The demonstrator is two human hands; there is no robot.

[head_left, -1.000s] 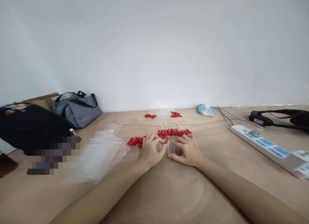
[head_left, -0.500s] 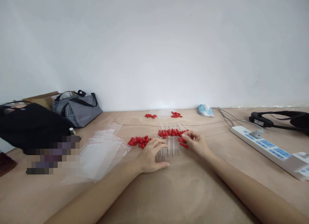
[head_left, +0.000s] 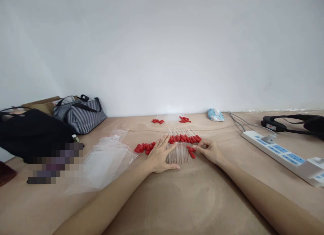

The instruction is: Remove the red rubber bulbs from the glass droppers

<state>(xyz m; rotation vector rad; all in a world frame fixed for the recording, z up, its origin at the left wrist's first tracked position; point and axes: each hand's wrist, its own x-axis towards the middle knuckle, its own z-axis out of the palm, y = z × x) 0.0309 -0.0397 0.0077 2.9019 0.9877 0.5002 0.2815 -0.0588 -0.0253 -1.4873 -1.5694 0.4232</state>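
Counter (head_left: 172,201) brown, forearms over its near side. At L, clear bags (head_left: 103,164) lay flat, overlapped; at R, white pwr strip (head_left: 275,152) ran obliquely, w/ plug in. L hand (head_left: 159,158) spread, thumb well out from fingers, over L end of clear tubes (head_left: 181,154); whether it pressed on them, couldn't tell. Tubes lay side by side, approx. parallel, btwn the hands. R hand (head_left: 210,152) just R of tubes, thumb + fingers drawn tog. at one of 2 loose bulbs (head_left: 191,154), red; pinched or only touched, couldn't tell. Just beyond tubes: bulb row (head_left: 187,138), red, close-packed, L hand's fingertips at its L end; thin stems (head_left: 181,131) pointed from it toward wall (head_left: 162,52). Bulb pile (head_left: 143,148), red, just L of L hand. Farther, at L: black bag (head_left: 35,133), small vial (head_left: 75,138), striped bag (head_left: 81,115). Near wall: L bulb grp (head_left: 158,121), R bulb grp (head_left: 185,120), then blue pack (head_left: 215,115) to their R.
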